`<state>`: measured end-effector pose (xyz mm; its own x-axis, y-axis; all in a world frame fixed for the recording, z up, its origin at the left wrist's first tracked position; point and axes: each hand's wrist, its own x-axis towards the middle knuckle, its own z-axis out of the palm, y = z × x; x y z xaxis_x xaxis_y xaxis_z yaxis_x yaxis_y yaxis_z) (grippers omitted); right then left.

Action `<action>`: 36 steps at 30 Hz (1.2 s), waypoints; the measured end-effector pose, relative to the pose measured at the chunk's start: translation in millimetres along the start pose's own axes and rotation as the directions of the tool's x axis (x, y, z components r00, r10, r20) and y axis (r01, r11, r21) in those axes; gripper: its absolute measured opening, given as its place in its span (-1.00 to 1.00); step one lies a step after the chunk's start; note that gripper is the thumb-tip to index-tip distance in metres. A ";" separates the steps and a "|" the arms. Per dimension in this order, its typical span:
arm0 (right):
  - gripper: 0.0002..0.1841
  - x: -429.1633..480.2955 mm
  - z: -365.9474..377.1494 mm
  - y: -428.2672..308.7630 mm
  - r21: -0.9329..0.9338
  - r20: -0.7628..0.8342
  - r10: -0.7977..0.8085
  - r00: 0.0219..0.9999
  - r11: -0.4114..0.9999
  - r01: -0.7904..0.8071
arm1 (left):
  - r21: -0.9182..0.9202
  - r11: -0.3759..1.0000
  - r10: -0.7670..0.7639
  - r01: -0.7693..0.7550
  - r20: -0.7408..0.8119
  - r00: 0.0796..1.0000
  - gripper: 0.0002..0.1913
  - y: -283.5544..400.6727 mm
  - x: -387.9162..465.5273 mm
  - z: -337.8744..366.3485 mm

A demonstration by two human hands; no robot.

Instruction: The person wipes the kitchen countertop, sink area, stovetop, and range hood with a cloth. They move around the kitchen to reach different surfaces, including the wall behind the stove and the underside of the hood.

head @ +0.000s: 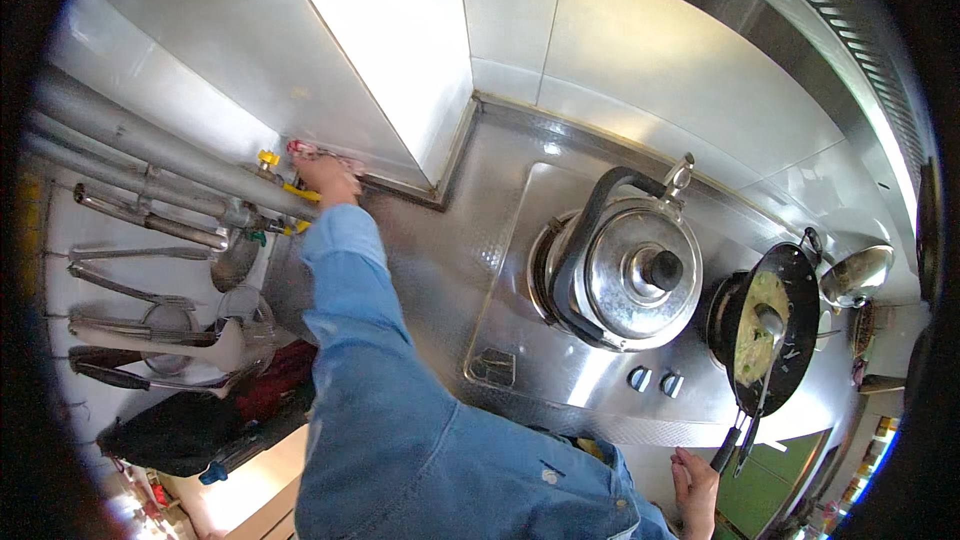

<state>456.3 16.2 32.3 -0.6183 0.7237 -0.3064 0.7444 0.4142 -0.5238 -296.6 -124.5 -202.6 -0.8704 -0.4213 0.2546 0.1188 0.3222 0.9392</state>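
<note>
My left arm, in a blue sleeve, reaches to the back left corner of the steel counter. There my left hand (328, 177) presses a red-and-white cloth (301, 149) to the foot of the tiled wall, close to a yellow gas valve (268, 158). At the lower right, my right hand (695, 489) hangs in front of the counter, its fingers loosely bent and nothing seen in them. Just beside it is the black handle (724, 450) of a wok (796, 345). Food (752, 345) and a metal ladle (770, 321) are in the wok.
A lidded steel kettle (626, 292) stands on the left burner of the gas stove (517, 240). Two control knobs (640, 379) sit at its front. Pipes (172, 142) and hanging utensils (172, 334) line the left wall. A range hood (750, 7) curves overhead; a steel bowl-shaped ladle (859, 276) is behind the wok.
</note>
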 end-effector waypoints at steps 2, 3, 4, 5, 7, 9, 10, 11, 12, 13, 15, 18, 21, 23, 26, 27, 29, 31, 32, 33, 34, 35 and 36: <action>-0.73 3.6 1.2 0.7 0.029 -0.004 -0.008 1.000 1.000 0.008 | -0.036 0.998 0.049 -0.048 0.050 0.998 -0.58 -0.3 -31.6 -6.4; -0.73 6.0 -0.6 -5.2 0.032 0.008 -0.022 1.000 0.999 0.022 | -0.067 0.996 0.063 -0.057 0.097 0.993 -0.59 -1.2 -60.8 -7.5; -0.72 11.7 -1.9 -13.7 0.037 0.021 -0.039 0.999 0.999 0.038 | -0.108 0.992 0.075 -0.057 0.172 0.982 -0.60 -1.1 -91.8 -9.7; -0.72 16.9 -3.7 -19.9 0.039 0.036 -0.059 0.998 0.998 0.057 | -0.142 0.989 0.076 -0.041 0.258 0.963 -0.61 0.5 -127.8 -14.1; -0.71 25.6 -2.6 -22.7 0.031 0.065 -0.082 0.995 0.996 0.080 | -0.099 0.981 0.194 -0.168 0.391 0.900 -0.63 23.3 -199.4 -31.2; -0.70 31.7 -5.2 -33.5 0.043 0.058 -0.096 0.994 0.995 0.094 | -0.070 0.955 0.288 -0.287 0.441 0.850 -0.64 72.8 -237.7 -54.2; -0.70 34.2 -6.6 -35.9 0.045 0.056 -0.099 0.993 0.994 0.097 | -0.092 0.968 0.249 -0.233 0.455 0.855 -0.65 83.0 -245.2 -61.9; -0.71 34.7 -8.1 -37.5 0.050 0.053 -0.091 0.994 0.995 0.088 | -0.114 0.977 0.211 -0.178 0.471 0.856 -0.66 87.4 -247.0 -64.8; -0.71 34.7 -9.4 -37.8 0.058 0.052 -0.090 0.995 0.995 0.087 | -0.142 0.990 0.068 -0.008 0.419 0.905 -0.63 79.3 -240.1 -66.3; -0.72 34.6 -9.3 -37.3 0.070 0.045 -0.083 0.996 0.994 0.079 | -0.301 0.941 -0.029 0.154 0.381 0.924 -0.59 77.4 -225.9 -70.0; -0.73 34.7 -8.3 -36.5 0.040 0.041 -0.082 0.996 0.996 0.080 | -0.589 0.694 -0.233 0.414 0.360 0.903 -0.51 71.7 -186.4 -80.1; -0.74 34.0 -2.9 -37.7 0.063 0.066 -0.079 0.995 0.995 0.075 | -0.461 0.887 0.015 0.027 0.088 0.996 -0.51 48.2 -119.1 -56.8; -0.73 37.1 -11.1 -68.7 0.036 0.183 0.055 0.982 0.997 -0.062 | -0.044 0.949 0.308 -0.313 -0.094 0.947 -0.52 61.8 -41.9 -19.9; -0.73 38.1 -10.0 -67.6 0.000 0.208 0.087 0.974 0.996 -0.089 | 0.138 0.990 0.007 0.007 -0.107 0.994 -0.54 34.9 12.2 -6.5; -0.71 38.0 -2.5 -55.2 -0.037 0.219 -0.004 0.976 0.999 0.012 | 0.113 0.992 -0.048 0.061 -0.115 0.992 -0.49 11.1 13.1 2.2; -0.71 39.4 -0.3 -56.0 -0.034 0.225 -0.029 0.974 0.999 0.037 | 0.045 0.999 0.028 -0.022 -0.151 0.988 -0.49 7.1 6.4 4.8; -0.71 58.2 3.3 -53.4 0.014 0.248 -0.104 0.963 0.995 0.104 | -0.076 0.997 0.006 -0.008 -0.022 1.000 -0.44 -32.2 0.5 -15.7; -0.77 57.8 20.4 -52.5 0.017 0.165 -0.160 0.973 0.987 0.159 | -0.025 0.994 0.107 -0.104 0.177 0.978 -0.38 22.7 -85.8 -10.3; -0.77 63.9 19.0 -59.9 -0.016 0.183 -0.202 0.962 0.978 0.208 | -0.090 0.987 0.152 -0.133 0.242 0.958 -0.39 23.6 -106.6 -23.1; -0.76 70.4 20.2 -70.7 0.001 0.190 -0.200 0.961 0.979 0.203 | -0.030 0.976 0.214 -0.215 0.306 0.928 -0.40 50.1 -133.1 -43.5; -0.76 74.5 22.2 -77.2 -0.015 0.201 -0.202 0.959 0.978 0.209 | 0.016 0.987 0.130 -0.158 0.487 0.864 -0.41 46.3 -152.0 -54.9; -0.76 77.5 22.7 -82.4 -0.027 0.208 -0.210 0.955 0.975 0.220 | -0.055 0.985 0.165 -0.165 0.588 0.792 -0.43 49.5 -163.6 -76.1; -0.76 80.9 23.2 -87.4 -0.020 0.219 -0.212 0.952 0.975 0.222 | -0.123 0.980 0.199 -0.158 0.675 0.710 -0.45 54.4 -176.5 -99.0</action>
<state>335.3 25.6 34.9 -0.8022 0.4801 -0.3549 0.5934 0.5756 -0.5626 -89.2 -116.5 -173.6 -0.9171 0.3375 0.2124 0.3127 0.2782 0.9082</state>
